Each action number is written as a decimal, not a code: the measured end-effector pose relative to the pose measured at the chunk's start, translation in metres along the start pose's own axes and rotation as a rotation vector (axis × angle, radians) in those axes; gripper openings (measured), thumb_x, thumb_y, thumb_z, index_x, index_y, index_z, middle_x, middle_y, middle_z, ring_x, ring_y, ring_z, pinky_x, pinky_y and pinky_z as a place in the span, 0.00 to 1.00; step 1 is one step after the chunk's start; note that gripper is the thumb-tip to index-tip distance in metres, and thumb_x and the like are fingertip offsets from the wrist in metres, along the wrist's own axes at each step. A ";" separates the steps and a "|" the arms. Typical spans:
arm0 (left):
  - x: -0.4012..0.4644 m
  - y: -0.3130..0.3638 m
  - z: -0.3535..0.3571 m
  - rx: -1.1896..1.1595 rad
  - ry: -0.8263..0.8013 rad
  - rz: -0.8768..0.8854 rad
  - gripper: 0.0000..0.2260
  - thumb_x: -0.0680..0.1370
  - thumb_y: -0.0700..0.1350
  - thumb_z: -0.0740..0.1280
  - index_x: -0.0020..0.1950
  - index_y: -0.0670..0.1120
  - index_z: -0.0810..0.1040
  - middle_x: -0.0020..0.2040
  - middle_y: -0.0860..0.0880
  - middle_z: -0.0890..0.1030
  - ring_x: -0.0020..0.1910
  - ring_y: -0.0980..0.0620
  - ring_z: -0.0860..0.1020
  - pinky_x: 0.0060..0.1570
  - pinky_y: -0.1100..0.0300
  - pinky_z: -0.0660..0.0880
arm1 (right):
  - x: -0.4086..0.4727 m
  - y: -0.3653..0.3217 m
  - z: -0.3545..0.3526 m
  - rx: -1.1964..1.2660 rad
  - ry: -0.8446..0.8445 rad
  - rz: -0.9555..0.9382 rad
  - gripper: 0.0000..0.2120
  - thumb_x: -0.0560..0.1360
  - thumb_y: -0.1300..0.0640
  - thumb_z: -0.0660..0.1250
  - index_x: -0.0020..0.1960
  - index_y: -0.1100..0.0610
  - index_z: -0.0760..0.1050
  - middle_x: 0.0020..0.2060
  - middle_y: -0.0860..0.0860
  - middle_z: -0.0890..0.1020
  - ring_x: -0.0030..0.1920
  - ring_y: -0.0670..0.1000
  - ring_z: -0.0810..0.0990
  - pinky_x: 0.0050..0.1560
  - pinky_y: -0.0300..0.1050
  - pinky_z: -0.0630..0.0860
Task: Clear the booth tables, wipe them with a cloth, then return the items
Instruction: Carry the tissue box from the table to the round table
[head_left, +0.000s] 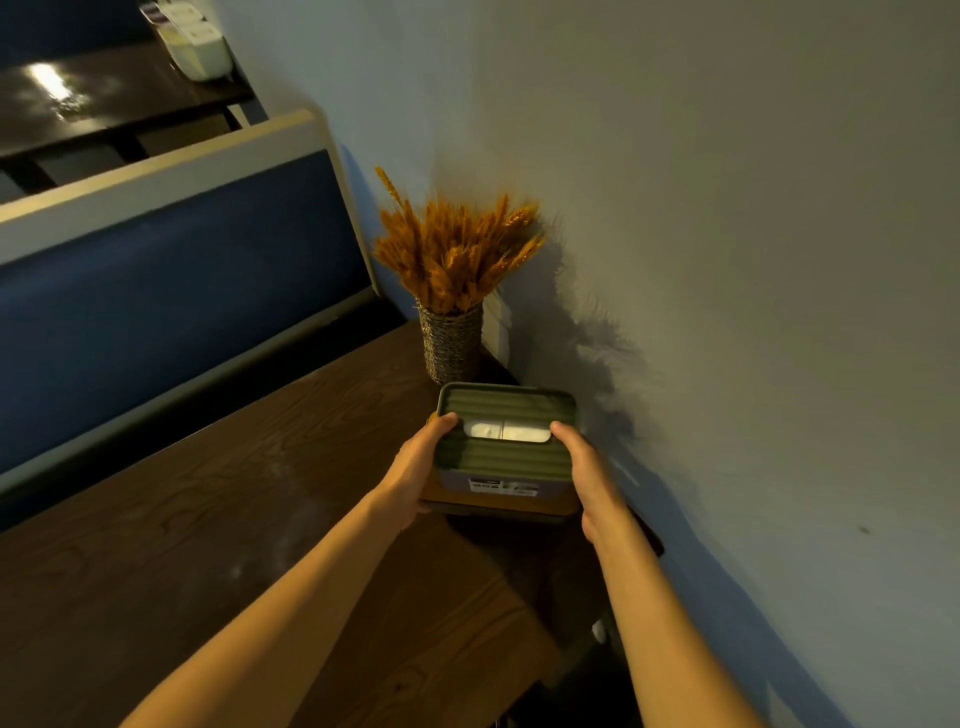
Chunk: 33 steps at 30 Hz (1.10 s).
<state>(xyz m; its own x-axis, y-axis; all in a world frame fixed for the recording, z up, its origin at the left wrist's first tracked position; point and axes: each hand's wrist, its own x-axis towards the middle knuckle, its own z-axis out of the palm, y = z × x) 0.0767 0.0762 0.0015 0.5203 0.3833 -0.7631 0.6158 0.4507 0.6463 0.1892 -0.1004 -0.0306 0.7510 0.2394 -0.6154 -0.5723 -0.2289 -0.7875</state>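
Head view: wooden bench (208, 519) by wall. Green tissue box (506, 449) at bench's wall edge, just before woven vase (451, 343). Left hand (418, 467), right hand (592, 478) clasp box sides, thumbs on lid.

Two bare forearms, no sleeves, watch or jewellery visible. Left hand (421, 467) and right hand (592, 478) are ungloved, with short fingernails, flanking the tissue box (506, 452).

Head camera looks forward and down, near the table (208, 519) by the wall (727, 260).
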 end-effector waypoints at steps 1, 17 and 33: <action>-0.008 -0.001 -0.006 -0.006 0.008 0.019 0.20 0.78 0.64 0.63 0.65 0.56 0.72 0.61 0.47 0.77 0.58 0.45 0.76 0.64 0.41 0.68 | -0.006 0.000 0.003 -0.011 -0.005 -0.012 0.44 0.53 0.26 0.73 0.64 0.46 0.80 0.59 0.50 0.82 0.61 0.53 0.79 0.65 0.55 0.75; -0.194 -0.079 -0.197 -0.087 0.230 0.314 0.10 0.82 0.58 0.61 0.56 0.55 0.77 0.56 0.47 0.83 0.56 0.47 0.81 0.62 0.46 0.73 | -0.172 0.012 0.142 -0.200 -0.411 -0.219 0.29 0.67 0.34 0.71 0.59 0.52 0.83 0.53 0.50 0.86 0.54 0.49 0.84 0.56 0.47 0.78; -0.400 -0.260 -0.445 -0.360 0.627 0.351 0.14 0.83 0.58 0.59 0.56 0.52 0.79 0.51 0.51 0.85 0.53 0.52 0.82 0.47 0.58 0.71 | -0.430 0.136 0.365 -0.452 -0.845 -0.306 0.23 0.71 0.31 0.64 0.55 0.45 0.84 0.56 0.50 0.84 0.59 0.52 0.80 0.67 0.56 0.72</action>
<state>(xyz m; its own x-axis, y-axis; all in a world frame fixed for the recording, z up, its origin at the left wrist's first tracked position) -0.5542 0.1646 0.1394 0.1530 0.8840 -0.4417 0.1935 0.4115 0.8906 -0.3317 0.1104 0.1140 0.2647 0.8984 -0.3504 -0.0836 -0.3407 -0.9365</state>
